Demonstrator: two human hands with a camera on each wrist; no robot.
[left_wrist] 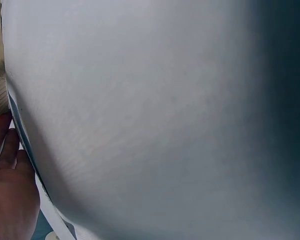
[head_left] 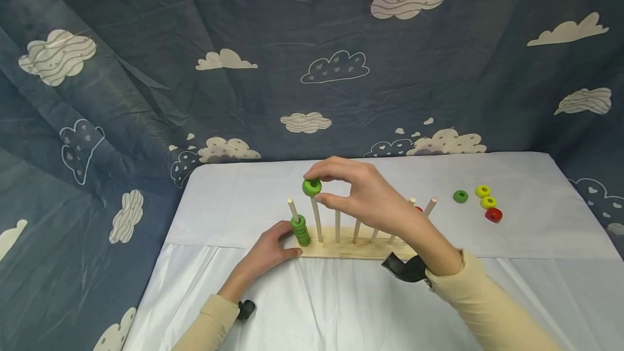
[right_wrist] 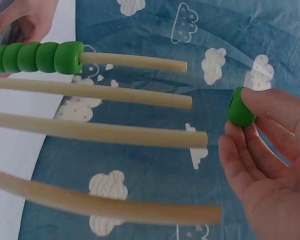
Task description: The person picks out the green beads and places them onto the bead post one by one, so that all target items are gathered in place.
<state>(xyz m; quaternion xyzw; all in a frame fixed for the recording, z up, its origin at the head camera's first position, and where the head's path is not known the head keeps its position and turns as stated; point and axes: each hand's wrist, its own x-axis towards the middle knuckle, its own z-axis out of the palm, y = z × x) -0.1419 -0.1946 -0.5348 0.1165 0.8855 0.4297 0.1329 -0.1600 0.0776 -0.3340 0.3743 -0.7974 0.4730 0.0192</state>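
Note:
A wooden peg rack (head_left: 341,251) with several upright pegs stands on the white-covered table. Its leftmost peg carries a stack of green beads (head_left: 301,231), and the tip of that peg pokes out bare above them. My left hand (head_left: 267,251) holds the rack's left end, thumb at the front edge and fingers behind. Between thumb and fingers my right hand (head_left: 363,191) pinches a single green bead (head_left: 312,187), held up near the top of the second peg (head_left: 317,218). In the right wrist view this bead (right_wrist: 241,107) is apart from the peg tips.
To the right on the table lie a loose green bead (head_left: 460,196), two yellow beads (head_left: 482,191) and a red bead (head_left: 494,215). Something red (head_left: 418,208) shows among the right-hand pegs, mostly hidden by my right arm. Behind the table hangs a dark cloud-patterned cloth (head_left: 273,26).

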